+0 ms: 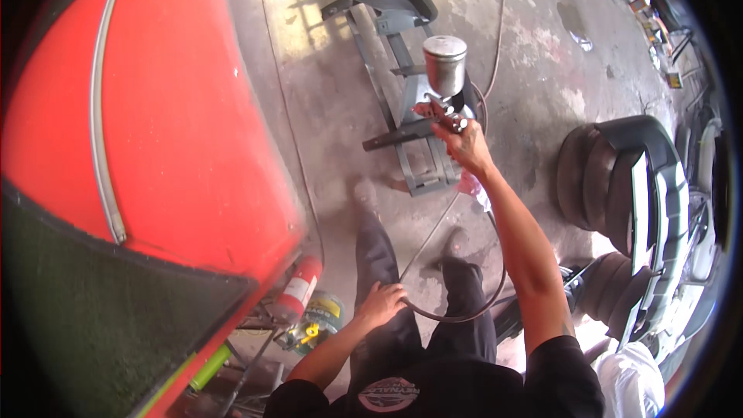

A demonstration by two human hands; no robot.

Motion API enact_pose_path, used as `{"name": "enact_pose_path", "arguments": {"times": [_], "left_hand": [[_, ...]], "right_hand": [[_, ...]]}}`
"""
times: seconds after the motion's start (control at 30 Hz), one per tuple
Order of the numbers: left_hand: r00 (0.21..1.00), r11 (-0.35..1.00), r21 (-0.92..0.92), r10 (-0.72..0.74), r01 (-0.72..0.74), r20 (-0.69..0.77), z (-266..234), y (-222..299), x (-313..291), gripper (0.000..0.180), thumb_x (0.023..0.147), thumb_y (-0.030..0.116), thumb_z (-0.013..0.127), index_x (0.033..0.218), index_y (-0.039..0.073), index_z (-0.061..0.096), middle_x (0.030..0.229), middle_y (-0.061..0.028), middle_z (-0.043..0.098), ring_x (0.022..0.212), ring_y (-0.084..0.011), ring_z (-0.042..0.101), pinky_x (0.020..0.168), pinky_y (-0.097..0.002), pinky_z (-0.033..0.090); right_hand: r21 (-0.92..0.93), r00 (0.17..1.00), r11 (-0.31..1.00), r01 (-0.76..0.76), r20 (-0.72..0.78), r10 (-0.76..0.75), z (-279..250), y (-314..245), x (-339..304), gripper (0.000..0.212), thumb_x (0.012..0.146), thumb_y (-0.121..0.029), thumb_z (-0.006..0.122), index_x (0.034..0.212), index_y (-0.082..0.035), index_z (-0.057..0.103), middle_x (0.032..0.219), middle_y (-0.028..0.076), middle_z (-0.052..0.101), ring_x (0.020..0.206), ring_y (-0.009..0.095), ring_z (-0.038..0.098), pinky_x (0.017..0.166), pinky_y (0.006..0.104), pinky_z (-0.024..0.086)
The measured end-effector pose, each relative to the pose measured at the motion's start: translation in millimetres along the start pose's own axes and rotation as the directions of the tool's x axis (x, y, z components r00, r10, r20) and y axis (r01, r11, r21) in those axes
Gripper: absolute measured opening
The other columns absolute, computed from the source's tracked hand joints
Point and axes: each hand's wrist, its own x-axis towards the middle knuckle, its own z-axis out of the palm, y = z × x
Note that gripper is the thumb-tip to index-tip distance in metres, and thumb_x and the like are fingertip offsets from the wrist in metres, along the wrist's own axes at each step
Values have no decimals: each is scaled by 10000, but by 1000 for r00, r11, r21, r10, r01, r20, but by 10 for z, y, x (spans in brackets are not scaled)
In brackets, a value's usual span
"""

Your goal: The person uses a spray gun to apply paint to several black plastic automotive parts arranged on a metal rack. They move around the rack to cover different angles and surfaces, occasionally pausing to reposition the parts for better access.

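Note:
My right hand (466, 145) is wrapped round the handle of a spray gun (445, 114), arm stretched forward. A silver metal cup (446, 66) sits upright on top of the gun. Below that hand hangs something pinkish and crumpled (470, 183), its kind unclear. A dark air hose (464, 316) loops from under the gun back to my left hand (381, 304), whose fingers close on it beside my left thigh. Beyond the gun, a metal stand (422, 183) carries dark trim pieces (389, 1); the gun and cup partly cover it.
A red vehicle panel (186, 124) with a metal strip fills the left side. Near it are a red cylinder (299, 290) and a tin (321, 311). At right, a bumper (658, 178) leans by stacked tyres (600, 170). Hose (499, 39) trails over the concrete floor (534, 101).

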Motion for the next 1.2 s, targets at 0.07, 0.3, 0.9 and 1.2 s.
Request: {"name": "enact_pose_path", "arguments": {"times": [0.07,0.3,0.9,1.2], "left_hand": [[993,988,-121,88,-97,-79,-288,-190,145,231,961,244,691,1145,115,636,1185,-88,673,1164,-307,635,1003,-533,472],[998,896,-443,4,-28,-55,-960,-514,294,191,960,239,709,988,73,619,853,-158,659,849,-407,657,732,-514,505],[993,813,-579,-10,-62,-121,-1490,-1054,462,159,982,171,672,1120,93,683,992,-155,738,918,-385,707,791,-472,566],[979,819,-565,-22,-99,-202,-1519,-1201,505,153,1011,199,648,1129,103,646,1124,-118,704,1002,-355,698,824,-455,575]], "right_hand": [[-17,988,995,94,-120,-95,96,-113,357,427,940,-342,739,1141,35,735,898,291,733,835,473,716,754,484,545],[-494,651,851,-180,-708,-274,300,-156,2362,477,949,-488,688,1066,-29,754,923,280,735,921,505,702,826,541,547],[-508,614,786,-352,-759,-216,978,-422,3668,480,942,-481,705,994,-4,698,957,264,749,944,481,723,848,549,573],[-178,949,974,137,-259,-181,1917,-866,3872,430,909,-396,697,1067,2,739,980,310,721,968,478,715,829,510,550]]}}
